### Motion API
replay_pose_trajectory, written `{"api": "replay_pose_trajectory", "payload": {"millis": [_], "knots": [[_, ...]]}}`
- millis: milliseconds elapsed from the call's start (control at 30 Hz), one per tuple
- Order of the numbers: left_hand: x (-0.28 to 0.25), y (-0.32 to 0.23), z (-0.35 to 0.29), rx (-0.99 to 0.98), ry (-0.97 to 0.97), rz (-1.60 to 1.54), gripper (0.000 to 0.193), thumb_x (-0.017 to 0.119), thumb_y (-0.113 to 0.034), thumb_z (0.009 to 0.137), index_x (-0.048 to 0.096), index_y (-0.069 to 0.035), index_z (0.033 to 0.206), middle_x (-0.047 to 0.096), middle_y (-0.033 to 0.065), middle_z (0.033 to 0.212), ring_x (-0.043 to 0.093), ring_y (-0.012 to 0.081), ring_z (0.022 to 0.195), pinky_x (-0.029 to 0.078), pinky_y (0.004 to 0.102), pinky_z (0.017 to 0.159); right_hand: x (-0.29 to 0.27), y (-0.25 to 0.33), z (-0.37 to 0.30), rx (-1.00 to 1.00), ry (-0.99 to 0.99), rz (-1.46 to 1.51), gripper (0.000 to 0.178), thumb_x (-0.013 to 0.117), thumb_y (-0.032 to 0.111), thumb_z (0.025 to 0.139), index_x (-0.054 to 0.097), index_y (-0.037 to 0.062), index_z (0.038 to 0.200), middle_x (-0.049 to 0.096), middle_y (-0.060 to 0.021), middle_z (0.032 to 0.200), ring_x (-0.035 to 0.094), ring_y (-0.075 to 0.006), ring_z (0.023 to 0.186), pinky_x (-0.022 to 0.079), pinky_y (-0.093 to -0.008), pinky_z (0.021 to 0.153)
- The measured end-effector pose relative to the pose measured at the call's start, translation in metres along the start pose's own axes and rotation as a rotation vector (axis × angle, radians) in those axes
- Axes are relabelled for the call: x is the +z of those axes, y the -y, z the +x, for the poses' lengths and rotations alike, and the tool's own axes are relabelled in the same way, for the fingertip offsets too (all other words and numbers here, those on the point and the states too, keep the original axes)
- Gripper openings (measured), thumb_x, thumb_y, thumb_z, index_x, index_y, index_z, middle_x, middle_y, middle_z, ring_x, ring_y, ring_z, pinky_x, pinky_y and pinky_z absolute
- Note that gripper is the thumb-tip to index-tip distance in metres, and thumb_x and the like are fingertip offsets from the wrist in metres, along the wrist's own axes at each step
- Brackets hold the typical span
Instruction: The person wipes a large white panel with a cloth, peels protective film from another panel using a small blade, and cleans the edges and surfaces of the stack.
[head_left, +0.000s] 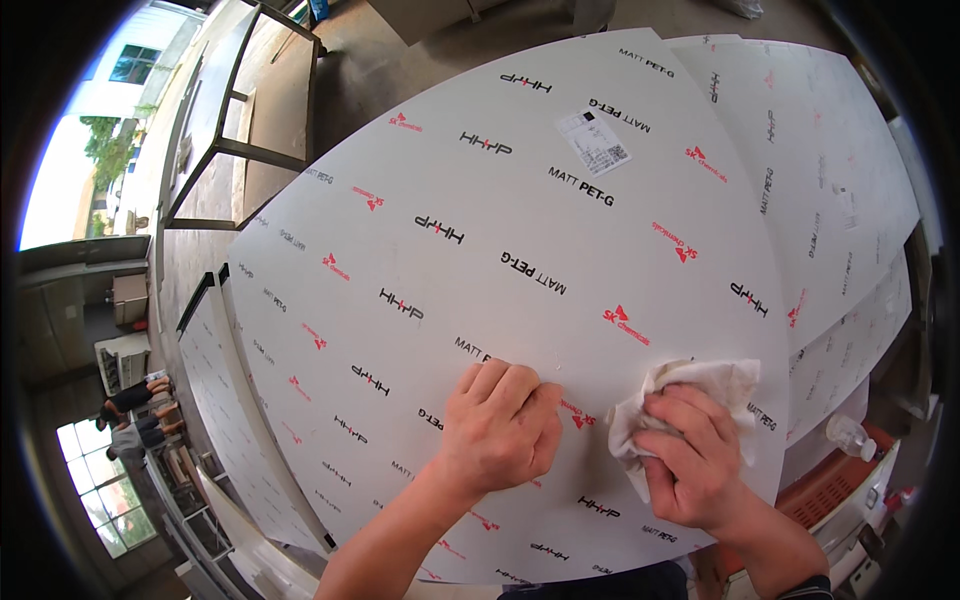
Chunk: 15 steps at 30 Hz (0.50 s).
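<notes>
Evidently, the large white panel (520, 330) was being wiped or spot-cleaned, judging by the crumpled white cloth (625, 430) that was gripped in the right hand (690, 450). The panel was spread flat in front of the person, and the cloth was set against its near right part. Its folds were gathered under bent fingers, so a close, bunched hold was shown rather than a flat one. The left hand (502, 425) was set down on the panel beside the cloth, well apart from it, with its fingers curled in and its knuckles raised; whether anything was pinched beneath them could not be told.

For good work here, the cloth was probably best kept folded into a pad, with a clean face turned out, since faint stains were shown on it. Even pressure seemed to be called for, with firmer rubbing kept for single spots such as the small speck (558, 367) just beyond the left hand. Fingernails were better kept off the surface, as scratches could be caused. Around the paper label (597, 143) on the far part, a lighter stroke was advisable, lest its edge be lifted. Further printed sheets (840, 150) were seen lying to the right.
</notes>
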<state>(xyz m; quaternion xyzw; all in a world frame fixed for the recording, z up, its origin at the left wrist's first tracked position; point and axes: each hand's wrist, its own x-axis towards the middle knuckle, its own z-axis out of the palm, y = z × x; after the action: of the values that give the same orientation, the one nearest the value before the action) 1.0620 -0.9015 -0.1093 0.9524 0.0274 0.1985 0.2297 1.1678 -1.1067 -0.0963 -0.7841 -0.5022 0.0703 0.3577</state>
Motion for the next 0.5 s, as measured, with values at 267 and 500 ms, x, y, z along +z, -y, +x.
{"api": "replay_pose_trajectory", "payload": {"millis": [267, 500], "knots": [[-0.011, 0.017, -0.03, -0.04, -0.267, -0.086, 0.009, 0.058, -0.005, 0.064, 0.056, -0.005, 0.072, 0.047, 0.0075, 0.071, 0.05, 0.0253, 0.07, 0.044, 0.0362, 0.064, 0.067, 0.026, 0.088, -0.097, 0.215, -0.396, 0.059, 0.047, 0.025, 0.086, 0.035, -0.004, 0.137, 0.03, -0.0214, 0.146, 0.027, -0.0347, 0.137, 0.016, -0.0474, 0.113], [-0.117, 0.005, -0.187, -0.588, -0.456, 0.188, 0.019, 0.061, -0.002, 0.067, 0.059, -0.006, 0.086, 0.056, 0.0105, 0.086, 0.055, 0.0294, 0.086, 0.045, 0.0384, 0.078, 0.079, 0.049, 0.066, -0.307, 0.546, -0.384, 0.072, 0.049, 0.032, 0.083, 0.027, -0.0051, 0.141, 0.021, -0.0212, 0.15, 0.013, -0.0339, 0.142, 0.006, -0.046, 0.115]]}}
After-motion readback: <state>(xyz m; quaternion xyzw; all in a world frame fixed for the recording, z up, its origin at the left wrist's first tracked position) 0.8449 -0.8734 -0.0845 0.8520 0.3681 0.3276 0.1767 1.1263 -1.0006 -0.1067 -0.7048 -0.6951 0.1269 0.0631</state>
